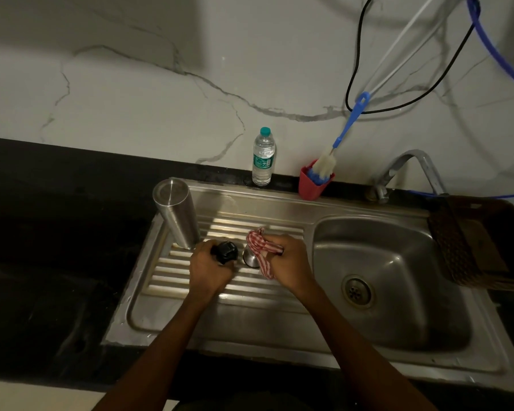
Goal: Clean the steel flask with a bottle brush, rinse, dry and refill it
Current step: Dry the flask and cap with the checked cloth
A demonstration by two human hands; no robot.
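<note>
The steel flask (177, 213) stands upside down at the far left of the ribbed draining board (220, 292). My left hand (208, 266) grips the flask's black stopper (224, 252). My right hand (288, 262) holds a red checked cloth (260, 250) bunched over a small steel cap (250, 258) that sits on the board. The bottle brush (324, 166) with a blue handle stands in a red cup (310, 185) at the back edge of the sink.
A clear water bottle (263, 157) with a green cap stands on the black counter by the wall. The sink basin (383, 277) lies to the right under a steel tap (407, 167). A brown basket (475, 241) sits at the far right. Cables hang on the wall.
</note>
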